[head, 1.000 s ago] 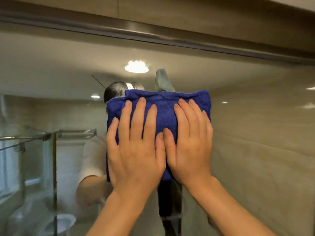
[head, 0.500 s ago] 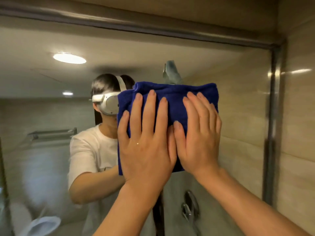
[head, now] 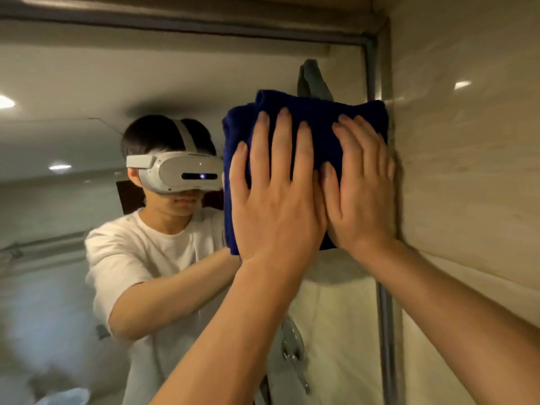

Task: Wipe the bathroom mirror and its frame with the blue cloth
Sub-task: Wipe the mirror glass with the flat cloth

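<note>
Pressing flat, open-palmed: left hand [head: 274, 206], right hand [head: 362, 194] slid blue cloth [head: 318, 127] right, reaching frame [head: 380, 68].

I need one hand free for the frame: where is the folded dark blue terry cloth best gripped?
Pinch the folded dark blue terry cloth at its bunched top fold, coming from above. That thick edge stands clear of the left hand and right hand, which press the rest flat on the mirror.

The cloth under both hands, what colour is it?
Dark blue, plain with no pattern; the cloth shows best in the head view.
</note>
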